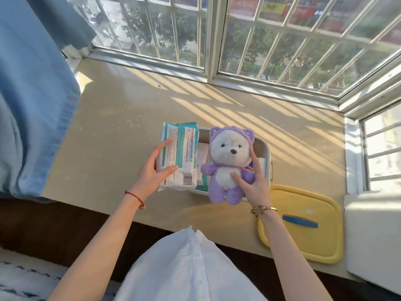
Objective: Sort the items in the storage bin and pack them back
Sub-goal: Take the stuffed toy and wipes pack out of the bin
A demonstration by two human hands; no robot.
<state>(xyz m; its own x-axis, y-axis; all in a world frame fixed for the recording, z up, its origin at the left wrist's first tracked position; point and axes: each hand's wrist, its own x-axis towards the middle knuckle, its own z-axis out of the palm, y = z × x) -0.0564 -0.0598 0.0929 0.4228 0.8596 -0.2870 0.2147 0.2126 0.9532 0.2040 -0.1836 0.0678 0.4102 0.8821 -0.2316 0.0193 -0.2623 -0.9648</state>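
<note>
A white storage bin (pixel 266 148) stands on the beige window ledge (pixel 112 135), with papers and small packs partly visible inside. My left hand (pixel 155 168) grips a white and teal plastic pack (pixel 184 153) at the bin's left side, thumb on its front. My right hand (pixel 253 181) holds a purple and white plush bear (pixel 227 157) upright over the bin, thumb on its belly and fingers behind its head and back. The bear hides much of the bin's inside.
The bin's yellow lid (pixel 303 222) with a blue handle lies flat on the ledge to the right. A blue curtain (pixel 32 101) hangs at the left. A barred window (pixel 238 40) closes the back and right side.
</note>
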